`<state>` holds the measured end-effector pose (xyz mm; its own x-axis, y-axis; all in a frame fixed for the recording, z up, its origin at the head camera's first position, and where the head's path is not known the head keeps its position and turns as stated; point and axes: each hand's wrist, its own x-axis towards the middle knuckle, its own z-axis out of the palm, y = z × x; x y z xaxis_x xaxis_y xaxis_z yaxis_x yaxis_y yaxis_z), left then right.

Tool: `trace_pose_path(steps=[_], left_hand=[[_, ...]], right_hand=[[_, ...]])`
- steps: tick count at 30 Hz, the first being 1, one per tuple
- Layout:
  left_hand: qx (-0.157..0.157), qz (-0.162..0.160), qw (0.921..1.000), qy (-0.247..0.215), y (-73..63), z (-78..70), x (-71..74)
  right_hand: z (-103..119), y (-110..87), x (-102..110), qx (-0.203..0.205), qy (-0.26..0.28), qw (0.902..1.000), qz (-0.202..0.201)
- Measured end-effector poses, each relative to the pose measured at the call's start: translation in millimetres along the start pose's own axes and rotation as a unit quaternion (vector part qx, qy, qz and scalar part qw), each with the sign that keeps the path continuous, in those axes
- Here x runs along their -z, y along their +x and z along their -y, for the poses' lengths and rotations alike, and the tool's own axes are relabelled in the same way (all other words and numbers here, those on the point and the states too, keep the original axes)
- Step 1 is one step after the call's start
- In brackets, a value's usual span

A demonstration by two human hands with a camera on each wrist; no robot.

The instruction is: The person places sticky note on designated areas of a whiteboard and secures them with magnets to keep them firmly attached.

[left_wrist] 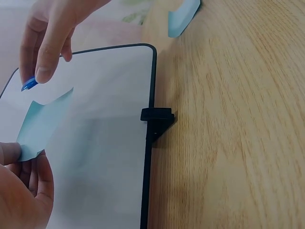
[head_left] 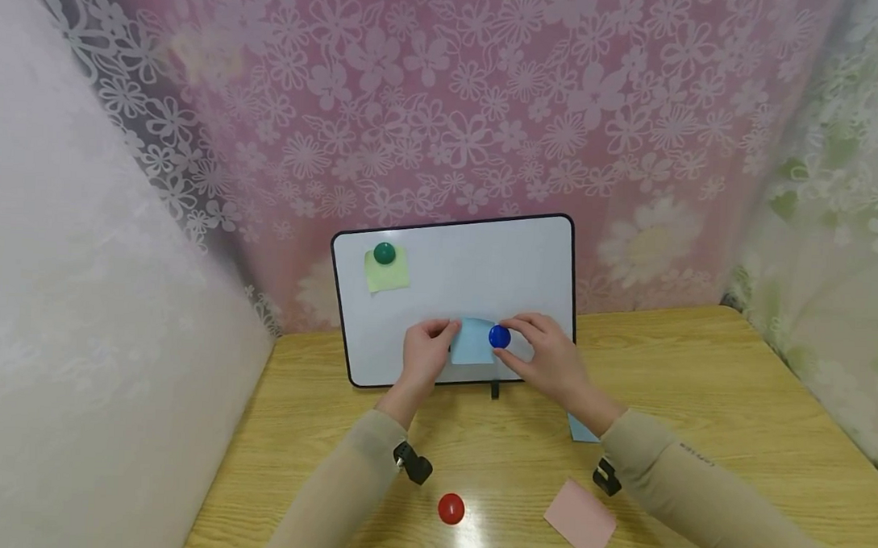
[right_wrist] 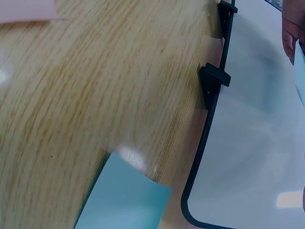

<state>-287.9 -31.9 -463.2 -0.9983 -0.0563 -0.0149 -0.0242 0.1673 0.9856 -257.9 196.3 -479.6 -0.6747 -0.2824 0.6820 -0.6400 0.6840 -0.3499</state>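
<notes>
My left hand (head_left: 427, 350) pinches a light blue sticky note (head_left: 473, 342) by its left side, in front of the lower part of a whiteboard (head_left: 468, 267). In the left wrist view the note (left_wrist: 43, 124) curves up, its far corners standing off the board. Between thumb and fingers, my right hand (head_left: 548, 358) holds a round blue magnet (head_left: 500, 337), which overlaps the note's right edge in the head view. The left wrist view has this magnet (left_wrist: 29, 83) apart from the note. At the board's upper left, a green magnet (head_left: 385, 253) sits on a yellow-green note (head_left: 388, 279).
A red magnet (head_left: 451, 509) and a pink note (head_left: 581, 521) lie on the wooden table (head_left: 667, 387) near the front. Another blue note (right_wrist: 124, 195) lies beside the board, partly behind my right arm in the head view. Black feet (right_wrist: 212, 83) support the board's lower edge.
</notes>
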Motion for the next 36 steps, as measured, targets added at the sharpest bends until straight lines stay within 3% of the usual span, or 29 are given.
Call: trace_pose_path(steps=[18, 36], left_hand=[[0.009, -0.016, 0.9998, 0.011, 0.5, -2.9, -0.1], [-0.024, -0.026, 0.9994, -0.002, 11.1, -13.3, -6.1]], right_hand=[[8, 3.3, -8, 0.018, 0.005, 0.9998, -0.003], [4, 25.1, -28, 0.011, 0.027, 0.9976, -0.063]])
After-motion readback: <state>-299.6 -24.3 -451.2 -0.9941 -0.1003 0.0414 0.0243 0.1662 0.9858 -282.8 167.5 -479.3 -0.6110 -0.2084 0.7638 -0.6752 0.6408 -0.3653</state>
